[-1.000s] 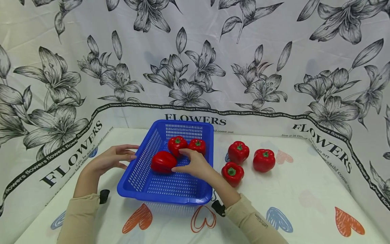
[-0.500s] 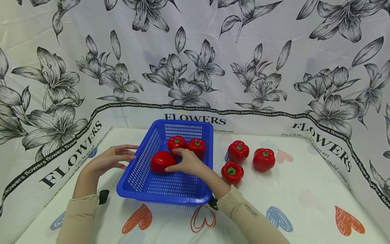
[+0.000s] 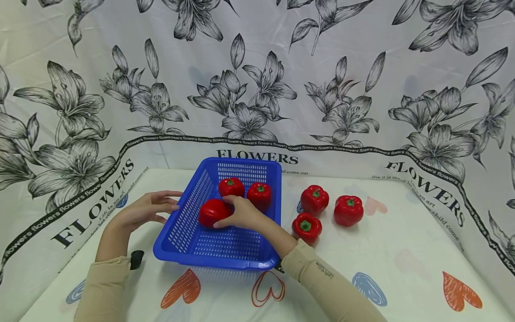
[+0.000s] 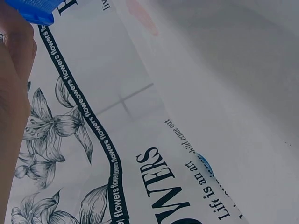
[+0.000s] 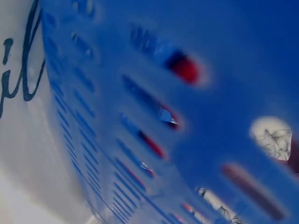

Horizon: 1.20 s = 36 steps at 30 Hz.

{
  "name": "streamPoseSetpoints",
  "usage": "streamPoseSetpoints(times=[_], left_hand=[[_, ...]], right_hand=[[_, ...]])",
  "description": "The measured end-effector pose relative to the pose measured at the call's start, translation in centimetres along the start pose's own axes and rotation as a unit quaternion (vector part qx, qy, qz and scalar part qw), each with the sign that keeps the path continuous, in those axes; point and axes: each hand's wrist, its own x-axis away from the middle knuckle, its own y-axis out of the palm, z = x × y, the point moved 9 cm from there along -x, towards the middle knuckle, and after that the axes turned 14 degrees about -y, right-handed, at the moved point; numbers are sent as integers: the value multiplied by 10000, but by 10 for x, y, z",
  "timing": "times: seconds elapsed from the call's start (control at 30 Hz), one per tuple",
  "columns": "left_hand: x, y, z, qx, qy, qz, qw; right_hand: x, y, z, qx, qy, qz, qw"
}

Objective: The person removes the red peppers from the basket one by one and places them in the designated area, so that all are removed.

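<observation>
In the head view, the right hand (image 3: pixel 244 214) curls thumb and fingers round the right side of a tipped red pepper (image 3: pixel 211 213), left of centre in the blue basket (image 3: pixel 217 262), near two upright peppers (image 3: pixel 259 195), while the relaxed left hand (image 3: pixel 145 209) holds nothing at the left rim and three loose peppers (image 3: pixel 348 211) stand right of the basket. The left-wrist view shows only that hand's edge and a basket corner. In the right-wrist view, blurred basket wall hides the grip; settling the pepper seems in hand, the next move calling for a gentle release.
</observation>
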Motion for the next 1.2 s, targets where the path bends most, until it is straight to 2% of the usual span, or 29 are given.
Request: streamPoseSetpoints(times=[0.27, 0.57, 0.73, 0.93, 1.2], left_hand=[[1, 0, 0, 39, 5, 6, 10000], [1, 1, 1, 20, 19, -5, 10000], [2, 2, 2, 30, 18, -14, 10000], [2, 2, 2, 29, 27, -33, 10000], [2, 1, 1, -9, 13, 20, 10000]], right_hand=[[-3, 11, 4, 122, 179, -233, 9995], [-3, 20, 3, 95, 171, -457, 9988], [-2, 23, 2, 170, 45, -599, 9981], [-2, 21, 1, 226, -59, -511, 9984], [-1, 27, -10, 7, -522, -751, 9958]])
